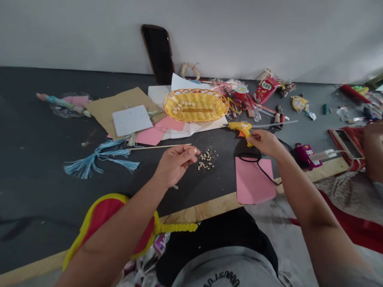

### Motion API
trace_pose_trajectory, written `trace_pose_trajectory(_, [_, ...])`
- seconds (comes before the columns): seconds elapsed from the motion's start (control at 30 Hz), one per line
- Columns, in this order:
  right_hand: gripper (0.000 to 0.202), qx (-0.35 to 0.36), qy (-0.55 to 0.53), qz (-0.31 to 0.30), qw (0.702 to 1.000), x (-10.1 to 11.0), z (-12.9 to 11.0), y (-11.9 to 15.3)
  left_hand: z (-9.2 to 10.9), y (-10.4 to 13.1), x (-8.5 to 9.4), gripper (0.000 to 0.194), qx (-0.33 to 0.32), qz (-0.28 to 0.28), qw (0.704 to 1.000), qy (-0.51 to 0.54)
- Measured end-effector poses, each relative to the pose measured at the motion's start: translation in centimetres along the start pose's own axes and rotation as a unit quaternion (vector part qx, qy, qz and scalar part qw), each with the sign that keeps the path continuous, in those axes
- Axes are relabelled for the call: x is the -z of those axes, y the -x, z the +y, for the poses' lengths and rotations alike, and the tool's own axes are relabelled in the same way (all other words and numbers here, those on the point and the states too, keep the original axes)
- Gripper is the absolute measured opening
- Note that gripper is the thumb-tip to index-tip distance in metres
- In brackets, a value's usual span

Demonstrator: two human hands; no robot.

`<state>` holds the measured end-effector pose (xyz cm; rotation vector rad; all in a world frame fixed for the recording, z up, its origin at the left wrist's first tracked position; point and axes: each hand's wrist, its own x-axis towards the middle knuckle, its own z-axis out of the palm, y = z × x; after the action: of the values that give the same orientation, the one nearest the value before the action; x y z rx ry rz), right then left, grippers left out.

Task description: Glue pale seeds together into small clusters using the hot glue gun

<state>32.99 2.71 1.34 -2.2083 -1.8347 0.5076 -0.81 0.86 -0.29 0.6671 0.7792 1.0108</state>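
Note:
In the head view my left hand is closed in a pinch, with a small pale piece at its fingertips. Just to its right lies a scatter of small beige pieces on the dark table. A thin wooden stick runs beside the left hand's knuckles; whether it touches them I cannot tell. My right hand is wrapped round the handle of a yellow hot glue gun, whose nozzle points left. A clear glue stick sticks out of its back end.
A yellow woven basket holds a few pale pieces. Pink paper and a black cord lie near the right forearm. Left are a blue tassel and brown paper. A phone leans on the wall. Another person's arm is at right.

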Motion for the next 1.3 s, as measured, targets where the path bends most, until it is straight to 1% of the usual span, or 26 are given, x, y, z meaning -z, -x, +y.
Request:
trace_pose_trajectory(0.1, [0.021, -0.021, -0.071, -0.022, 0.997, -0.8, 0.0, -0.9, 0.1, -0.1, -0.1, 0.022, -0.005, 0.005, 1.0, 0.002])
trace_pose_trajectory(0.17, [0.017, -0.031, -0.104, -0.023, 0.994, -0.9, -0.2, -1.4, 0.2, -0.1, -0.2, 0.023, -0.004, 0.005, 1.0, 0.005])
trace_pose_trajectory(0.27, [0.019, -0.049, -0.169, -0.024, 0.984, -0.3, -0.4, -1.5, 0.3, 0.0, -0.2, 0.024, -0.003, 0.002, 1.0, 0.01])
trace_pose_trajectory(0.33, [0.022, -0.052, -0.231, -0.027, 0.971, 0.4, -0.4, -1.2, 0.3, 0.0, -0.1, 0.025, -0.003, -0.005, 1.0, 0.012])
trace_pose_trajectory(0.47, [0.029, -0.026, -0.374, -0.021, 0.927, 2.0, -0.6, 0.2, 0.3, 0.0, 0.0, 0.024, -0.006, -0.023, 0.999, 0.026])
trace_pose_trajectory(0.53, [0.035, 0.004, -0.447, -0.031, 0.894, 2.4, -1.1, 0.9, 0.3, 0.1, 0.0, 0.023, -0.007, -0.03, 0.999, 0.033])
trace_pose_trajectory(0.6, [0.041, 0.03, -0.517, -0.063, 0.853, 2.3, -2.0, 1.4, 0.3, 0.1, -0.1, 0.023, -0.008, -0.037, 0.999, 0.038])
trace_pose_trajectory(0.63, [0.046, 0.038, -0.544, -0.082, 0.834, 2.1, -2.6, 1.6, 0.3, 0.1, -0.1, 0.022, -0.009, -0.04, 0.998, 0.04])
trace_pose_trajectory(0.7, [0.051, 0.045, -0.57, -0.108, 0.813, 1.4, -3.9, 1.9, 0.4, 0.2, -0.1, 0.022, -0.011, -0.044, 0.998, 0.046])
trace_pose_trajectory(0.8, [0.043, 0.075, -0.582, -0.117, 0.802, -0.1, -5.8, 2.2, 0.5, 0.2, 0.0, 0.024, -0.01, -0.046, 0.998, 0.052])
trace_pose_trajectory(0.93, [0.035, 0.135, -0.619, -0.132, 0.763, -2.9, -7.2, 2.7, 0.6, 0.1, 0.3, 0.023, -0.005, -0.041, 0.997, 0.061])
trace_pose_trajectory(1.0, [0.035, 0.154, -0.617, -0.154, 0.756, -4.0, -7.3, 3.1, 0.6, 0.0, 0.5, 0.021, -0.005, -0.037, 0.997, 0.071])
trace_pose_trajectory(1.03, [0.038, 0.159, -0.613, -0.166, 0.756, -4.4, -7.3, 3.3, 0.6, 0.0, 0.6, 0.021, -0.004, -0.033, 0.997, 0.076])
trace_pose_trajectory(1.1, [0.043, 0.16, -0.598, -0.191, 0.762, -4.9, -7.1, 3.8, 0.6, -0.1, 0.7, 0.021, 0.001, -0.024, 0.996, 0.082])
trace_pose_trajectory(1.2, [0.045, 0.173, -0.56, -0.227, 0.778, -4.8, -7.1, 4.5, 0.7, -0.2, 0.5, 0.024, 0.006, -0.004, 0.996, 0.09])
trace_pose_trajectory(1.3, [0.044, 0.199, -0.535, -0.242, 0.784, -4.5, -7.5, 5.0, 0.7, -0.2, 0.3, 0.025, 0.011, 0.009, 0.995, 0.103])
